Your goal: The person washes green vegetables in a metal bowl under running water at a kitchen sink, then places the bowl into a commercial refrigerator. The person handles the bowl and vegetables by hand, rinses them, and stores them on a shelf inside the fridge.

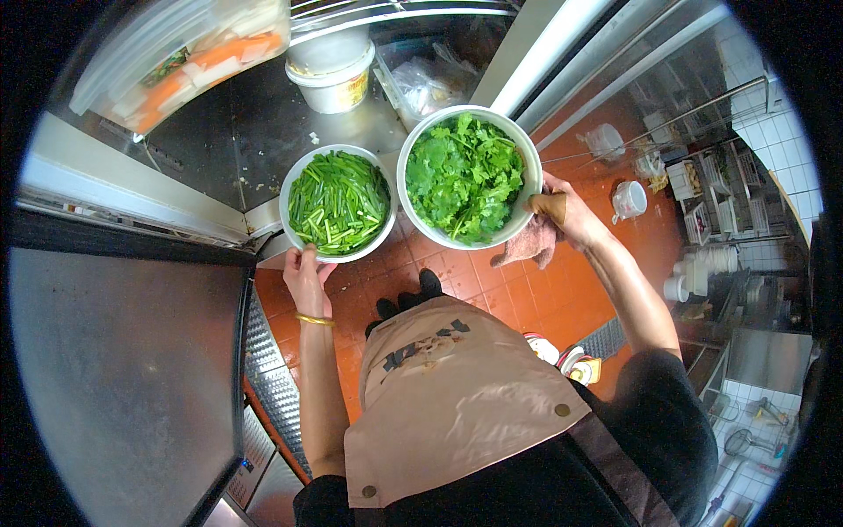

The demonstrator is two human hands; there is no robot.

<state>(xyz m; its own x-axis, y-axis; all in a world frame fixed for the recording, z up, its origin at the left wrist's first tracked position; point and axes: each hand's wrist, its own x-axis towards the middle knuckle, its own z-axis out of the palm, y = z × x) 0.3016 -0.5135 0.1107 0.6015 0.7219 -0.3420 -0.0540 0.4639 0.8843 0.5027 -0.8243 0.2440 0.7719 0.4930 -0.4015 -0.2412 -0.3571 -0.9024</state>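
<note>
My left hand (307,282) grips the near rim of a white round tub (285,209). Cut green chives or scallions (339,201) fill that tub. On the right, my right hand (568,209) holds the side of a larger white tub (403,172) by its rim, thumb on top. Leafy green herbs (465,178), which look like cilantro, are heaped inside it. A pinkish-brown cloth (529,245) hangs below my right hand, against this tub. Both tubs are held side by side at the opening of a refrigerated cabinet (253,141).
A white lidded bucket (337,92) stands on the cabinet's metal floor, beside a clear bin (431,76) with plastic bags. Above left sits a clear container (191,72) of orange and white pieces. The cabinet door (125,369) swings out at left. Orange tiles (487,273) lie below.
</note>
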